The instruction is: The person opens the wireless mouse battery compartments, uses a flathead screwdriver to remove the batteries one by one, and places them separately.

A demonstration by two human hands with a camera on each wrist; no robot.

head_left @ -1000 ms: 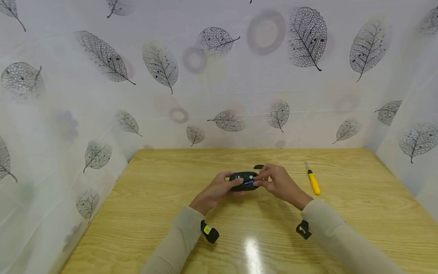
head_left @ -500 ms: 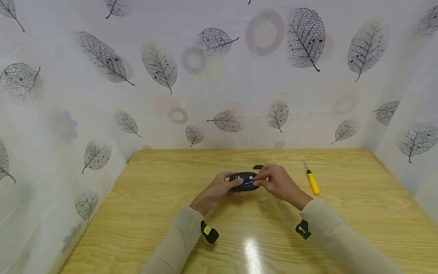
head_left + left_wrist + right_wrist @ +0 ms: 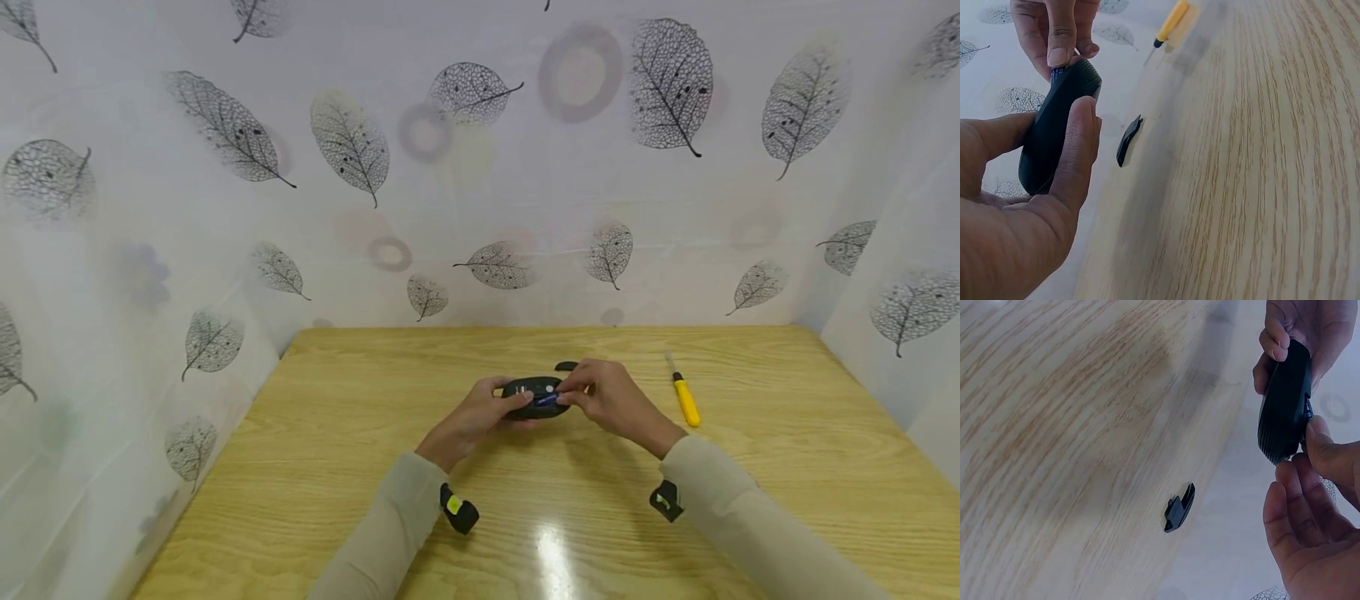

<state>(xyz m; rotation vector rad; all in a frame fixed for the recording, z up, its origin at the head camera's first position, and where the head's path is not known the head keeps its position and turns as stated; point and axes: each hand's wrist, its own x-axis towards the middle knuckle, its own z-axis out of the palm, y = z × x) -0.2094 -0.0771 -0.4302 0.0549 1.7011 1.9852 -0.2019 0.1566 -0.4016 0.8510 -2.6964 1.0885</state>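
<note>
A black computer mouse point(image 3: 534, 386) is held underside up above the table, its battery slot facing the head camera. My left hand point(image 3: 474, 410) grips its left end, thumb on the underside and fingers behind. In the slot lies a blue battery point(image 3: 547, 400), slanted, its right end raised. At that end my right hand point(image 3: 613, 400) pinches the battery between thumb and fingertips. The left wrist view shows the right thumb over the blue battery end point(image 3: 1057, 74) at the mouse's ribbed end. A small black battery cover point(image 3: 1179, 509) lies on the table behind the right hand.
A screwdriver point(image 3: 686, 402) with a yellow handle lies to the right of the right hand, its tip pointing away. The wooden table point(image 3: 360, 467) ends at a leaf-patterned sheet point(image 3: 480, 192) at the back and sides.
The battery has turned slightly in its slot, its right end now tilting up with the right fingers. The left hand and mouse hold nearly the same place.
</note>
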